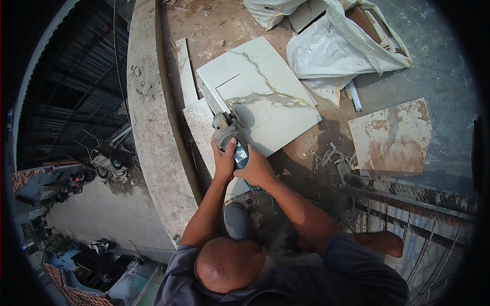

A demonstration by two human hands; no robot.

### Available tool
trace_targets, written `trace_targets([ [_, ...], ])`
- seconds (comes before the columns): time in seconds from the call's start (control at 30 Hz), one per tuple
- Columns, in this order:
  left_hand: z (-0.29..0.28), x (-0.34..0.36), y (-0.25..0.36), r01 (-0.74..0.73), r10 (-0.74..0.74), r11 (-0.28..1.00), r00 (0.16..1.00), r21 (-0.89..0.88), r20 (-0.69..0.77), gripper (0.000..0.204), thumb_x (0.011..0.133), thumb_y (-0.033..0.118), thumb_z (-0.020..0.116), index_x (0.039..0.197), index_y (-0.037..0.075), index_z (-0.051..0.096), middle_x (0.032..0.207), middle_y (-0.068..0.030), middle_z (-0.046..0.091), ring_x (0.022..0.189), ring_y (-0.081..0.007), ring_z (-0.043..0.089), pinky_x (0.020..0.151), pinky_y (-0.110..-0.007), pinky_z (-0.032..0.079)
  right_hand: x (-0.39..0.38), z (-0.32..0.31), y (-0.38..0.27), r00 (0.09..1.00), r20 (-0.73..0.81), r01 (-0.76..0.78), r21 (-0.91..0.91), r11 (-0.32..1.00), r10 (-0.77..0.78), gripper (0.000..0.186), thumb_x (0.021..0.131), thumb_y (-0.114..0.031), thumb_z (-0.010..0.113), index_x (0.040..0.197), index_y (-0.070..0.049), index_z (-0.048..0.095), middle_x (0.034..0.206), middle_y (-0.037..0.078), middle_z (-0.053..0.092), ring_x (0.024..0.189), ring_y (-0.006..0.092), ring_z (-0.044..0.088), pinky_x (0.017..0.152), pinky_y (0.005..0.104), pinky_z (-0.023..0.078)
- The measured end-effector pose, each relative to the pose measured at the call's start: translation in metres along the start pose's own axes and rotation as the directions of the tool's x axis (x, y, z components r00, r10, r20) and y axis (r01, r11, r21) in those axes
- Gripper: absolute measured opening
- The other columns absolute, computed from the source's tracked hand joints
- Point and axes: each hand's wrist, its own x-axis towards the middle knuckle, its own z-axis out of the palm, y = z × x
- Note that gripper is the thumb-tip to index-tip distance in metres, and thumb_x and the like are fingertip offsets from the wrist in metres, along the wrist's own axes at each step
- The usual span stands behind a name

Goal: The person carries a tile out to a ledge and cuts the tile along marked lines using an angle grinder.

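Note:
Both of my hands are closed around an angle grinder (224, 134) with a grey metal head and a dark blue body. My left hand (223, 159) wraps its left side, thumb on top. My right hand (256, 167) grips the rear of the body from the right. The grinder's head is over the left edge of a white marble-patterned tile (291, 127) with grey-gold veins. Thin dark lines mark out a rectangle on that tile. Whether the disc touches the tile, I cannot tell. Under the grinder, another pale tile (200, 125) lies partly covered.
A low concrete wall (148, 86) runs along the left, with a drop to a lane beyond. White sacks of tile scraps (337, 48) stand at the back right. A dirty tile piece (395, 137) and rusty metal bars (408, 196) lie to the right. A narrow tile strip (186, 71) rests near the wall.

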Motion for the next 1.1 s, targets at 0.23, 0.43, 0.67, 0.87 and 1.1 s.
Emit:
trace_targets([
  [0.23, -0.002, -0.004, -0.002, 0.041, -0.041, 0.999, 0.999, 0.006, 0.008, 0.057, 0.088, 0.014, 0.061, 0.133, 0.008, 0.027, 0.111, -0.0135, 0.052, 0.093, -0.0193, 0.056, 0.076, -0.031, 0.050, -0.005, -0.001, 0.002, 1.000, -0.011, -0.003, 0.009, 1.000, 0.003, 0.093, 0.058, -0.027, 0.079, 0.131, 0.009, 0.033, 0.117, 0.028, 0.054, 0.110, 0.0401, 0.053, 0.093, 0.0426, 0.045],
  [0.43, -0.005, -0.003, -0.006, 0.027, -0.027, 0.999, 1.000, 0.026, 0.010, 0.057, 0.088, 0.015, 0.062, 0.133, 0.007, 0.027, 0.113, -0.0137, 0.052, 0.094, -0.0195, 0.055, 0.078, -0.031, 0.049, -0.006, -0.001, 0.002, 1.000, 0.008, -0.016, 0.026, 1.000, 0.016, 0.093, 0.057, -0.027, 0.079, 0.130, 0.008, 0.034, 0.113, 0.028, 0.056, 0.107, 0.0408, 0.055, 0.091, 0.0432, 0.046],
  [0.67, -0.003, -0.005, -0.005, 0.028, -0.028, 0.999, 1.000, 0.020, 0.008, 0.055, 0.088, 0.015, 0.061, 0.132, 0.006, 0.028, 0.111, -0.0137, 0.052, 0.093, -0.0193, 0.056, 0.077, -0.031, 0.050, -0.007, -0.003, 0.000, 1.000, -0.028, 0.013, 0.016, 1.000, -0.013, 0.090, 0.057, -0.027, 0.079, 0.128, 0.008, 0.036, 0.112, 0.028, 0.056, 0.106, 0.0409, 0.055, 0.090, 0.0433, 0.046],
  [0.87, -0.003, -0.006, -0.007, 0.030, -0.030, 1.000, 0.999, 0.007, 0.011, 0.054, 0.088, 0.015, 0.061, 0.131, 0.006, 0.028, 0.110, -0.0137, 0.052, 0.092, -0.0185, 0.056, 0.074, -0.030, 0.050, -0.011, -0.005, -0.002, 1.000, 0.005, -0.018, 0.043, 0.999, 0.018, 0.094, 0.057, -0.024, 0.079, 0.130, 0.013, 0.034, 0.119, 0.030, 0.053, 0.112, 0.0409, 0.053, 0.095, 0.0405, 0.044],
  [1.1, -0.003, -0.009, -0.009, 0.040, -0.040, 0.999, 0.999, 0.010, 0.013, 0.054, 0.089, 0.014, 0.061, 0.132, 0.006, 0.028, 0.111, -0.0134, 0.052, 0.091, -0.0177, 0.056, 0.073, -0.030, 0.050, -0.009, 0.004, 0.011, 0.999, -0.037, 0.021, 0.043, 0.999, -0.019, 0.089, 0.056, -0.024, 0.079, 0.126, 0.012, 0.038, 0.113, 0.029, 0.056, 0.107, 0.0408, 0.055, 0.091, 0.0419, 0.046],
])
